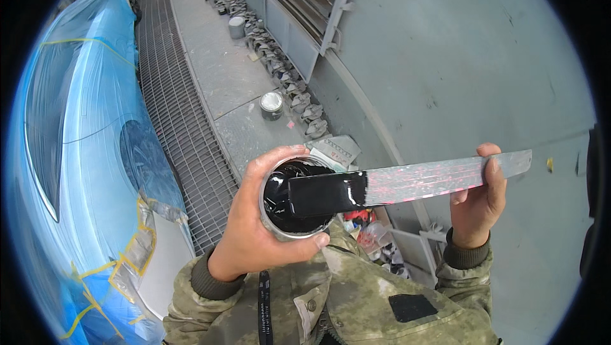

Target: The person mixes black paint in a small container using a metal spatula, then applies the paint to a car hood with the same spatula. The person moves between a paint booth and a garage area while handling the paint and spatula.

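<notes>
My left hand (267, 230) is wrapped around a round cup of glossy black paint (281, 192), near the middle of the view. Between the thumb and fingers of my right hand (482, 187) is the far end of a long flat metal mixing stick (420, 180). Wet black paint coats the stick's other end, which lies over the cup's opening. Pink marks and lines run along its bare part. Whether the coated end touches the cup's rim, I cannot tell.
A car masked in blue plastic film (100, 121) stands at left beside a floor grating (176, 87). Paint cans (271, 105) and a row of crumpled grey objects (286, 73) lie along the grey wall (453, 59). A louvred vent (300, 1) has its panel ajar.
</notes>
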`<state>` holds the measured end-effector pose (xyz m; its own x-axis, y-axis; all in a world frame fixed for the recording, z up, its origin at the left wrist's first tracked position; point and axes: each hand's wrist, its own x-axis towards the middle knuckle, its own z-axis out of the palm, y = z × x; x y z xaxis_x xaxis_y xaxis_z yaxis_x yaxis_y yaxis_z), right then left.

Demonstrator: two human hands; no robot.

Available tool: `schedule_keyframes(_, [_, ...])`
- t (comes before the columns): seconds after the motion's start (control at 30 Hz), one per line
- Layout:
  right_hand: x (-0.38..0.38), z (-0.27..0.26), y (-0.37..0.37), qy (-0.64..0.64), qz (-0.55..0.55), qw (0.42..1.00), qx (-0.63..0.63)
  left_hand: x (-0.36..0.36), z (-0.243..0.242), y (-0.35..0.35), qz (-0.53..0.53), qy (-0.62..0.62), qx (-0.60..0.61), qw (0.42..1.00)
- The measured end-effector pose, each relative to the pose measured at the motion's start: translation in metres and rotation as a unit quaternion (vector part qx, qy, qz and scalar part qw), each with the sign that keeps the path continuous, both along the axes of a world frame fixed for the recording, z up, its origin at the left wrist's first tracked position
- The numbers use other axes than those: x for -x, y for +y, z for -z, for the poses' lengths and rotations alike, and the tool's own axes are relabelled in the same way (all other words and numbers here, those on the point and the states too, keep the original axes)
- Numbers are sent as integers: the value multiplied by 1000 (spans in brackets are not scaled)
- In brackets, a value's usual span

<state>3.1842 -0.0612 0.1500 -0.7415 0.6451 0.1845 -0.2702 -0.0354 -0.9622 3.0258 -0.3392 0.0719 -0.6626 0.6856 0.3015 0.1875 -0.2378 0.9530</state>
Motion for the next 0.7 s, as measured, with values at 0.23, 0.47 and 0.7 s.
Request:
schedule_keyframes(0.23, [96,-10,33,-10,-17,1000,5,66,11,10,-32,17,17,999])
schedule_keyframes(0.47, [210,-15,4,-46,-71,961,-262,183,45,12,5,60,97,994])
schedule_keyframes(0.7, [409,42,-44,-146,-273,843,-441,323,128,19,200,4,47,979])
